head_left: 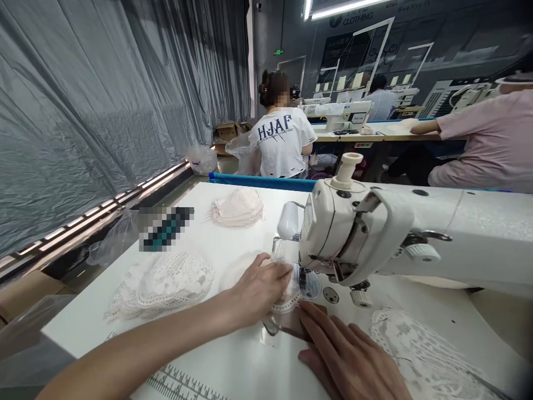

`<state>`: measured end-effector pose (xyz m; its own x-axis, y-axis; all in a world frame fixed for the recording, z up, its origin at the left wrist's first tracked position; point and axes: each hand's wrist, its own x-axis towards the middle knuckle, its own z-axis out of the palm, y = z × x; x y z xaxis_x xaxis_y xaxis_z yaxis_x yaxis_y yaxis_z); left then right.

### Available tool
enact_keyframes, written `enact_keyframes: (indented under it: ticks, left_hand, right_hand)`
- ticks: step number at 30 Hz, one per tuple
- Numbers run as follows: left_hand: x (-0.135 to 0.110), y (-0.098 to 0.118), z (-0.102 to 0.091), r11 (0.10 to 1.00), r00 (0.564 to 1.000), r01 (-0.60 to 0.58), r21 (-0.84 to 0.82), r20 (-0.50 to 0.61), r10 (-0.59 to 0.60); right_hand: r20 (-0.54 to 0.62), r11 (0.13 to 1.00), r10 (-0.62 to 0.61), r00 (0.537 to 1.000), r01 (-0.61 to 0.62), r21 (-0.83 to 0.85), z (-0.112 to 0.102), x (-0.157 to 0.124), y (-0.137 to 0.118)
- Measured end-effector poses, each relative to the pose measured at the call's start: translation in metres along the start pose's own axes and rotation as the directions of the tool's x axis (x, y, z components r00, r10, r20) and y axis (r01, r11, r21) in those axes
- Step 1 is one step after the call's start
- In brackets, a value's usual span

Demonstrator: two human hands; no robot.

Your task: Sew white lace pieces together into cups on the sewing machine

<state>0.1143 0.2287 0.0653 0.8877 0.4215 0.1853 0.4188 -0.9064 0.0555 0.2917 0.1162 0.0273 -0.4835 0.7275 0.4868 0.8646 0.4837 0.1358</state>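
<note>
My left hand [259, 289] lies on a strip of white lace [287, 303] just left of the needle of the white sewing machine [375, 233], its fingers bent and pressing the lace down. My right hand [347, 358] rests flat with fingers stretched out on a brownish piece [293, 325] under the lace, in front of the machine head. The needle area is partly hidden by the machine head and my left hand.
A pile of white lace pieces [162, 283] lies at the left of the white table [200, 355]; a pinkish pile [237, 208] sits further back. More lace [420, 344] lies at the right. Other people sit at sewing tables behind. A plastic curtain hangs at left.
</note>
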Motion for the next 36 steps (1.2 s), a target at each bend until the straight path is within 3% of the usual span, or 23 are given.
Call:
enact_keyframes:
  ticks: [6,14,17,21,25,36]
  left_hand:
    - [0.014,-0.023,0.013,0.989,0.997,-0.073,-0.13,0.002,0.074]
    - [0.021,-0.031,0.021,0.982,0.996,-0.09,-0.166,-0.036,0.086]
    - [0.018,-0.025,0.016,0.987,0.991,-0.122,-0.102,-0.06,0.117]
    - [0.004,0.002,0.006,0.996,0.987,-0.088,0.028,-0.134,0.091]
    - [-0.007,0.024,0.003,0.991,0.984,-0.116,0.065,-0.128,0.123]
    - [-0.008,0.021,0.011,0.996,0.982,-0.068,0.061,-0.17,0.078]
  right_hand:
    - [0.013,0.992,-0.029,0.999,0.031,-0.121,0.003,0.004,0.006]
    - [0.087,0.975,-0.077,0.993,0.093,-0.203,0.007,0.0,0.012]
    - [0.082,0.974,-0.077,0.994,0.092,-0.205,0.008,-0.001,0.012]
    - [0.033,0.978,-0.074,0.997,0.079,-0.194,0.006,0.002,0.009]
    - [-0.013,0.988,-0.052,0.999,0.049,-0.147,0.004,0.002,0.007]
    - [-0.047,0.986,-0.056,0.997,0.047,-0.159,0.002,0.003,0.007]
